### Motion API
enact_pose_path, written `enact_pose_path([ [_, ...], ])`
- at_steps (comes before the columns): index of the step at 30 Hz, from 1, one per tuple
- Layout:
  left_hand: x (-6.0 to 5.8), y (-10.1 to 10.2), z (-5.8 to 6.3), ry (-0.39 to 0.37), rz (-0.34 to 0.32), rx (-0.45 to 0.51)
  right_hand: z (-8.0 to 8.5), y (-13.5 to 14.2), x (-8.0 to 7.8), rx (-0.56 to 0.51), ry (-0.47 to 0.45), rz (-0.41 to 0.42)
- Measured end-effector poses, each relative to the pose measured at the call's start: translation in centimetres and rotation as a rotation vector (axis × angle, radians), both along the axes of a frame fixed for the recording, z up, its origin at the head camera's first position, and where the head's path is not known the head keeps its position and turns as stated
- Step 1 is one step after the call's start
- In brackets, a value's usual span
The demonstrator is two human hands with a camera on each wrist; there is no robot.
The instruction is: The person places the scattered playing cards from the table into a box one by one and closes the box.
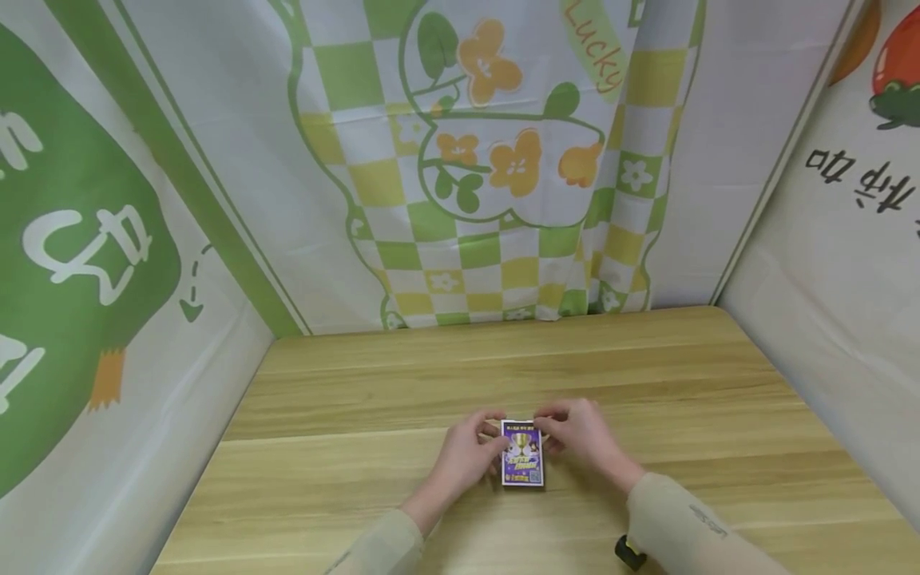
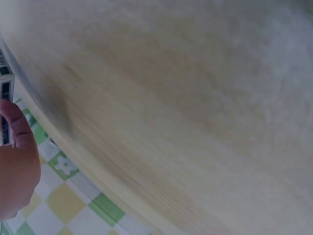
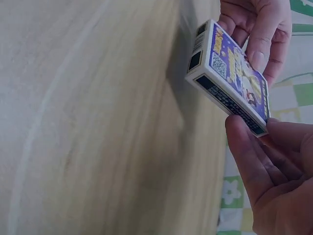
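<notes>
A small flat card box, purple with a gold trophy and yellow lettering on its face and white along its edges, is between both hands over the wooden table. My left hand grips its left side, the thumb lying over the printed face. At the upper right corner, my right hand pinches the box between thumb and fingers. In the right wrist view the box tilts, showing a dark printed side and a small code square. The left wrist view catches only a strip of the box beside the thumb.
The wooden tabletop runs back to a curtain with green and yellow checks. Printed cloth walls stand at the left and right. A small black object shows beside the right sleeve.
</notes>
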State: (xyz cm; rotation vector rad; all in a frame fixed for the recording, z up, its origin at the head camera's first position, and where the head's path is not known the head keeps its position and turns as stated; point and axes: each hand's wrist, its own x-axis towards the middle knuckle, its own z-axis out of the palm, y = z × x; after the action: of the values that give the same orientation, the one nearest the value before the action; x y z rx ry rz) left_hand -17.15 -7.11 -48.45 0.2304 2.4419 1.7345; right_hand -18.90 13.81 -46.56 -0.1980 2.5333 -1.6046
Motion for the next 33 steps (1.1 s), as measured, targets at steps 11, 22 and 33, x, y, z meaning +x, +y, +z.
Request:
enact_pose_path([
  [11,-0.4,-0.1,-0.8,0.032,-0.004,-0.122,-1.6,-0.9,-0.5,0.005,-0.094,0.016],
  [22,-0.6,0.0,-1.0,0.037,0.005,-0.242,-2.0,-1.0,-1.1,0.161,0.001,0.088],
  [33,-0.7,0.4,-1.3,0.058,0.025,-0.318,-2.5,-0.6,-1.6,0.253,0.076,0.103],
])
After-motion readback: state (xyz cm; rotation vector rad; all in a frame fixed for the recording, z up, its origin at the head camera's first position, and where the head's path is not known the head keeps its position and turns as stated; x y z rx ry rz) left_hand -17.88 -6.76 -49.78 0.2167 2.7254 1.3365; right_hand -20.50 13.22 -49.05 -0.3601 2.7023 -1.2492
